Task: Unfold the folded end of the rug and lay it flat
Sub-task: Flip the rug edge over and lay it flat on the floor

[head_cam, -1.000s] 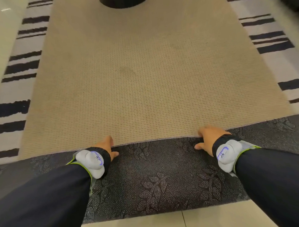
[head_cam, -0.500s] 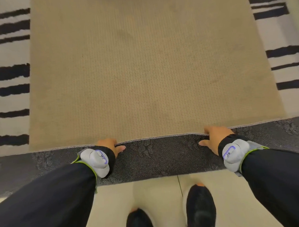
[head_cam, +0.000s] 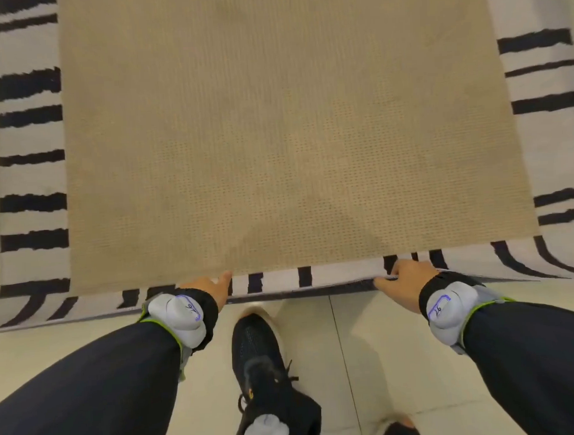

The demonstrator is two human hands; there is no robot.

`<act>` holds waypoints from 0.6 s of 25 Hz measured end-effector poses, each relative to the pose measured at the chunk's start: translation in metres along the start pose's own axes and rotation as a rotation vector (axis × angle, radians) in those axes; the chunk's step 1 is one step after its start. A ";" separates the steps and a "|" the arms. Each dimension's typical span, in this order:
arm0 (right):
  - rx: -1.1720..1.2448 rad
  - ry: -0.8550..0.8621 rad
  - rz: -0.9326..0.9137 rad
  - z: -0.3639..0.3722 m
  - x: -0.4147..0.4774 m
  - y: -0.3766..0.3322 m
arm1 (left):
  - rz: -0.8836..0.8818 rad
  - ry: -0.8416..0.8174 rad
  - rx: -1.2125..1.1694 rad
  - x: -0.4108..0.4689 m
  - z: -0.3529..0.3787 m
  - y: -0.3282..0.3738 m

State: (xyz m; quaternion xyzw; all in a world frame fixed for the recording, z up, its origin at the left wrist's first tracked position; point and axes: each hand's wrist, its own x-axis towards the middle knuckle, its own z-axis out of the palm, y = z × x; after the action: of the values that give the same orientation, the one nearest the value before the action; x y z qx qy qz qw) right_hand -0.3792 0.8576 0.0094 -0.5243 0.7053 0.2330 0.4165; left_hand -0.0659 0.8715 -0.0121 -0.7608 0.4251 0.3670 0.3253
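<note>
The rug (head_cam: pixel 275 135) has a tan middle and a white border with black stripes. Its near end (head_cam: pixel 308 277) shows the striped face up, and only a thin dark sliver of underside remains along the edge. That edge sits slightly above the tile floor. My left hand (head_cam: pixel 210 288) grips the near edge left of centre, fingers over the top. My right hand (head_cam: pixel 403 278) pinches the same edge further right, thumb below. Both wrists carry grey bands over dark sleeves.
Pale floor tiles (head_cam: pixel 367 345) lie between me and the rug. My black shoe (head_cam: pixel 259 360) stands just short of the rug's edge, and the other shoe (head_cam: pixel 397 433) is at the bottom of the view. The striped border runs along both sides.
Both hands have drawn the folded end back toward me. The wide dark underside band has shrunk to a sliver and the striped border now faces up. My feet have come into view.
</note>
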 end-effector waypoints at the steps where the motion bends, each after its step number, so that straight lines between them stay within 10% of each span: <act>1: -0.013 -0.007 0.000 0.014 -0.005 0.013 | -0.025 0.004 0.016 -0.009 0.019 -0.001; 15: -0.083 -0.081 0.102 0.098 0.044 0.036 | -0.096 -0.316 -0.272 0.024 0.096 0.013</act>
State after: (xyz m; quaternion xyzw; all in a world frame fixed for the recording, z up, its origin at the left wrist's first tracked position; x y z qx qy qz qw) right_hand -0.3838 0.9208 -0.0844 -0.4947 0.7033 0.3040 0.4101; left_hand -0.0957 0.9338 -0.0840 -0.7500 0.2785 0.5200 0.2993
